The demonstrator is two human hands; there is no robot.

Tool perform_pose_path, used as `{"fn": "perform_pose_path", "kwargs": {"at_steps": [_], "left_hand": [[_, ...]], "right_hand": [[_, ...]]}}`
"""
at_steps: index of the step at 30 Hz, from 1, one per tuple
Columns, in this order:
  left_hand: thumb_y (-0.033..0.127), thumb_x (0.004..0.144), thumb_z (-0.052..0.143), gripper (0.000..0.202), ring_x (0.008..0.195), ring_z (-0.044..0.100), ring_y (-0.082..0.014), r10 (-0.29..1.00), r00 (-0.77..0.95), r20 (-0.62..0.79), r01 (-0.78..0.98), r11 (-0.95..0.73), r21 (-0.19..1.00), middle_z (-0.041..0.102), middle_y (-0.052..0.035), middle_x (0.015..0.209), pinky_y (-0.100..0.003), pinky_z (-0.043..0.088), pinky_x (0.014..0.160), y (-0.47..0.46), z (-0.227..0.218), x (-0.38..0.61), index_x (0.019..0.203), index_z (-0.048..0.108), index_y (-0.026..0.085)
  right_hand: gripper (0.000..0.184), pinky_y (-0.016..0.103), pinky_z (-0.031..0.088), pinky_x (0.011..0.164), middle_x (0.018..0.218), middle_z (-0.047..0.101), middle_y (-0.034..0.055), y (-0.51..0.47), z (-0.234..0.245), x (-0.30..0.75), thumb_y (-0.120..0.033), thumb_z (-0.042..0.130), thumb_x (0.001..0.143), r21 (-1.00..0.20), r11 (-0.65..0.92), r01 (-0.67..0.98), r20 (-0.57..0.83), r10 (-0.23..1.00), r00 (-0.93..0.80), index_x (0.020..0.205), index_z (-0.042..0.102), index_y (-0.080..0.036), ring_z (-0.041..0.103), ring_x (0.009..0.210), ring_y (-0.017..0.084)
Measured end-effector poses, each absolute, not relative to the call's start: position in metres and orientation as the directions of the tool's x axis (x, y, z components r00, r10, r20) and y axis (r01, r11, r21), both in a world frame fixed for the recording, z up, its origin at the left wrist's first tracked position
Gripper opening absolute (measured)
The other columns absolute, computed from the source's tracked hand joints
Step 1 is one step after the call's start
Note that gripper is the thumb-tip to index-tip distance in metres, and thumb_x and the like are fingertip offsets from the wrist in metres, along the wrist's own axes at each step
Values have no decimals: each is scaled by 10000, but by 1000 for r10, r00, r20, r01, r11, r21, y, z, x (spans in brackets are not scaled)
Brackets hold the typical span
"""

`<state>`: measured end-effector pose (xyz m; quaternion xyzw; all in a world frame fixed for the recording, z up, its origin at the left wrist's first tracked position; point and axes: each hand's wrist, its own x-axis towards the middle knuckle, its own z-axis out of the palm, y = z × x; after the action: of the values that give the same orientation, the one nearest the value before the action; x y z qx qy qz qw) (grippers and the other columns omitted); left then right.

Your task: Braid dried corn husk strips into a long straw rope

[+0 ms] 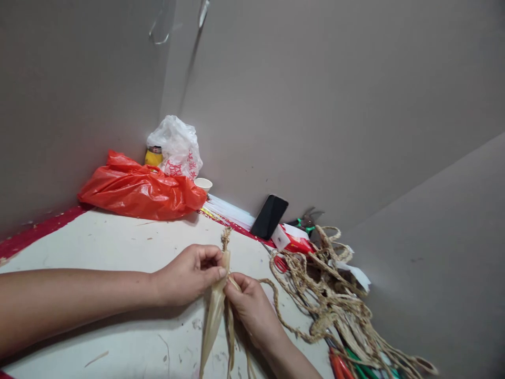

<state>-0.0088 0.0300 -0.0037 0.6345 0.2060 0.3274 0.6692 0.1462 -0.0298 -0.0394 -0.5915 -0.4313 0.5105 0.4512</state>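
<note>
Over the white tabletop, my left hand (193, 273) pinches a pale, dried strip like corn husk (213, 316) near its upper end. A knotted, frayed tip (226, 237) sticks up above the fingers. My right hand (252, 310) is closed just below and to the right, its thumb and fingers gripping the edge of the same husk bundle. Narrow loose strips (230, 337) hang under both hands. A thin braided cord (276, 305) curves away behind my right hand towards the pile on the right; whether it joins the bundle is hidden.
A tangled heap of braided cord (335, 310) covers the right side, with red-handled pliers (340, 363), red scissors handles (280, 263) and green-handled cutters (305, 223). A phone (270, 217) leans against the grey wall. A red plastic bag (142, 192), white bag (177, 145) and cup (203, 183) stand behind.
</note>
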Motion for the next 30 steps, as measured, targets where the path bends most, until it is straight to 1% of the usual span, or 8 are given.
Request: {"fn": "perform_pose_path", "kwargs": {"at_steps": [4, 9, 12, 15, 17, 20, 24, 30], "left_hand": [[298, 825, 521, 176, 586, 558, -95, 738, 665, 118, -257, 77, 963, 569, 7, 669, -210, 421, 558, 34, 40, -22, 741, 438, 168], [273, 823, 521, 126, 350, 310, -7, 828, 504, 246, -335, -75, 939, 370, 97, 479, -139, 242, 414, 51, 97, -56, 793, 450, 173], [207, 825, 485, 136, 413, 339, 29, 808, 515, 286, -16, -325, 946, 372, 86, 496, -146, 247, 531, 72, 106, -73, 738, 513, 106], [212, 621, 677, 166, 427, 356, -39, 797, 581, 165, 444, -480, 757, 425, 54, 452, -188, 220, 473, 88, 85, -73, 554, 545, 137], [256, 618, 668, 160, 444, 370, -75, 830, 509, 226, 528, -509, 680, 460, 34, 465, -215, 223, 470, 88, 60, -62, 533, 561, 173], [368, 694, 593, 230, 480, 445, -110, 766, 639, 63, 460, -447, 767, 538, 7, 511, -221, 259, 466, 74, 21, -36, 566, 598, 177], [394, 690, 593, 249, 494, 468, -107, 684, 726, -71, 241, -156, 958, 537, 14, 523, -208, 334, 476, 55, -14, -9, 646, 584, 149], [311, 629, 632, 201, 487, 505, -108, 671, 705, -230, 115, 211, 971, 532, 25, 502, -225, 402, 508, 53, -27, 1, 707, 552, 143]], "right_hand": [[289, 196, 264, 472, 563, 448, -44, -30, -43, 148, -397, 614, 768, -971, -227, 74, -219, 970, 104, 647, 524, -152, 307, 502, 78], [306, 195, 265, 483, 564, 412, -48, -32, -43, 147, -386, 624, 761, -967, -201, 156, -184, 976, 120, 605, 502, -152, 311, 533, 85], [319, 198, 275, 485, 565, 427, -47, -32, -41, 145, -418, 636, 750, -971, -216, 106, -205, 973, 105, 619, 506, -158, 324, 529, 89], [326, 200, 286, 487, 551, 443, -48, -32, -39, 143, -432, 661, 732, -974, -224, 33, -221, 972, 85, 619, 522, -160, 337, 513, 90], [313, 201, 302, 496, 558, 471, -41, -32, -38, 141, -432, 672, 725, -974, -227, -5, -226, 972, 69, 640, 554, -155, 356, 514, 93], [302, 203, 310, 502, 547, 474, -38, -32, -39, 140, -429, 680, 722, -974, -223, -33, -224, 973, 45, 667, 575, -151, 363, 514, 96], [317, 203, 311, 519, 570, 470, -35, -31, -40, 142, -441, 656, 746, -983, -186, -1, -186, 982, 42, 673, 575, -143, 364, 541, 96], [331, 214, 336, 569, 627, 526, -5, -29, -37, 142, -450, 637, 764, -991, -118, 67, -118, 993, -7, 737, 648, -120, 424, 618, 117]]}}
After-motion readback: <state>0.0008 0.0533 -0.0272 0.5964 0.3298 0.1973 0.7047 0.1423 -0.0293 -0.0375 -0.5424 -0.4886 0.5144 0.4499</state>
